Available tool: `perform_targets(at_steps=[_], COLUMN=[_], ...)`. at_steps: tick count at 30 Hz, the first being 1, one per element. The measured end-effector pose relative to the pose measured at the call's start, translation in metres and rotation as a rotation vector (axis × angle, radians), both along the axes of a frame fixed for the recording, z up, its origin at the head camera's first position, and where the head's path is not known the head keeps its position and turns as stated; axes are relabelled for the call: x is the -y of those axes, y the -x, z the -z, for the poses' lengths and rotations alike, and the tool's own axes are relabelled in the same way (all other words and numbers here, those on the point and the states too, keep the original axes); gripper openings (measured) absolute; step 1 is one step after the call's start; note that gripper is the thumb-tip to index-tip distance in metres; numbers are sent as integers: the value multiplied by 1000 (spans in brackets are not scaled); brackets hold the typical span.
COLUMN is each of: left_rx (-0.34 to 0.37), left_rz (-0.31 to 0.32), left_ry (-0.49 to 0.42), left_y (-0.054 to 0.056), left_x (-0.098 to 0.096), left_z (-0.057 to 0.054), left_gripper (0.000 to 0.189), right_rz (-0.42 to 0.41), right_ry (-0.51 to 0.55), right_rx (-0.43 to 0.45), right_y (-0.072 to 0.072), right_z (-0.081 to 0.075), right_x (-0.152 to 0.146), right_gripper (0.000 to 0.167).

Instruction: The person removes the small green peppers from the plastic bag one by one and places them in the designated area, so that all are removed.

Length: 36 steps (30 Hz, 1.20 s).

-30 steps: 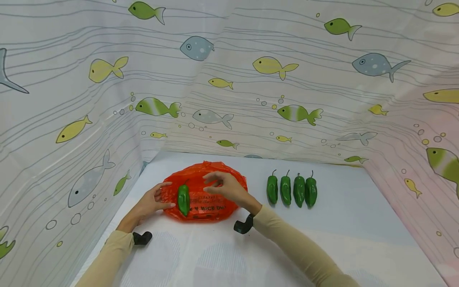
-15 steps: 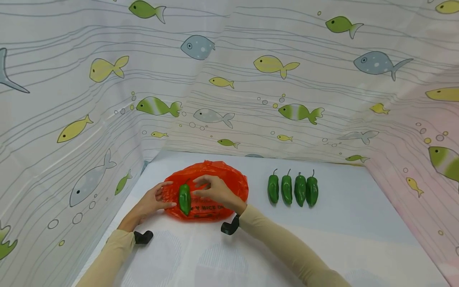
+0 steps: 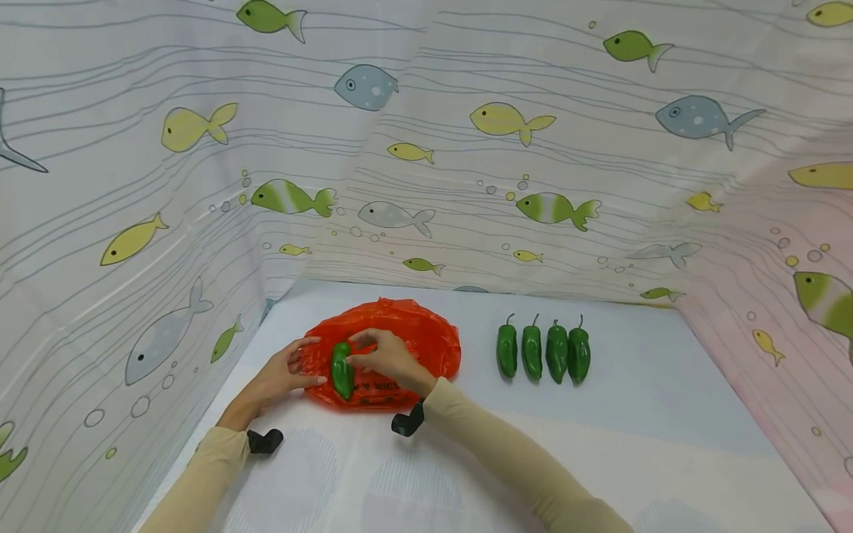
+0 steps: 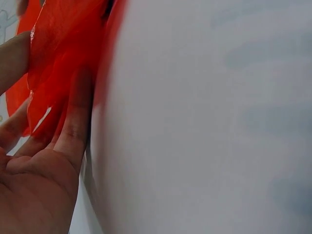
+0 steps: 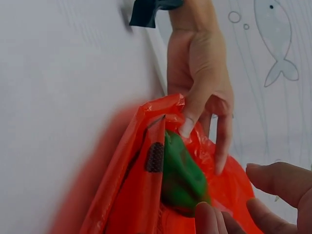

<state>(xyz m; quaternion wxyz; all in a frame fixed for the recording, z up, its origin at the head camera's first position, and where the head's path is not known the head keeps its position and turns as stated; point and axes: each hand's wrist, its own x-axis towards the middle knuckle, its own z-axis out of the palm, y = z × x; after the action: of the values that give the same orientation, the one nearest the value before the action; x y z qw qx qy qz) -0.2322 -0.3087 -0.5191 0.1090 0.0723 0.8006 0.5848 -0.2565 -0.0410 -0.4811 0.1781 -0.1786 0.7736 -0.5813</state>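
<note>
A green chili pepper (image 3: pixel 342 374) lies on a red plastic bag (image 3: pixel 433 340), which is spread out at the left of the table. My left hand (image 3: pixel 278 372) rests at the bag's left edge, thumb and fingers spread and touching the plastic. Through the thin red film (image 4: pixel 58 53), some left fingers show in the left wrist view. My right hand (image 3: pixel 389 359) reaches over the bag with fingers apart, thumb tip overlapping the pepper's right side in the head view. In the right wrist view, the fingertips (image 5: pixel 205 214) of that hand are right by the pepper's blurred lower end.
Several more green chili peppers (image 3: pixel 556 354) lie in a row to the right, stems pointing away. Fish-printed sheets (image 3: pixel 466 185) rise around the back and both sides of the white table (image 3: pixel 653 385). A black wrist mount (image 3: pixel 408 420) hangs below each wrist.
My right hand has moved left across the bag to the lone pepper. The left hand, the bag and the row of peppers have stayed in place.
</note>
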Motion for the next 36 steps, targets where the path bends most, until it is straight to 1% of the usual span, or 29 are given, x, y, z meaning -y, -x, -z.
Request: perform_targets(at_steps=[4, 12, 21, 29, 36], left_rx=[-8, 0, -4, -2, -3], left_rz=[6, 10, 13, 13, 14], left_ry=[-9, -9, -13, -26, -43], left_y=[-1, -1, -1, -1, 0], left_x=[2, 3, 3, 2, 1], left_z=[1, 2, 1, 2, 3], left_gripper=[84, 85, 85, 85, 84], right_rz=[16, 59, 72, 79, 83], right_ry=[-17, -63, -84, -152, -156], right_rx=[8, 31, 6, -27, 0], right_y=[2, 3, 10, 13, 13], right_z=[3, 9, 19, 19, 17], right_x=[8, 18, 30, 35, 40], right_gripper=[47, 47, 45, 44, 46])
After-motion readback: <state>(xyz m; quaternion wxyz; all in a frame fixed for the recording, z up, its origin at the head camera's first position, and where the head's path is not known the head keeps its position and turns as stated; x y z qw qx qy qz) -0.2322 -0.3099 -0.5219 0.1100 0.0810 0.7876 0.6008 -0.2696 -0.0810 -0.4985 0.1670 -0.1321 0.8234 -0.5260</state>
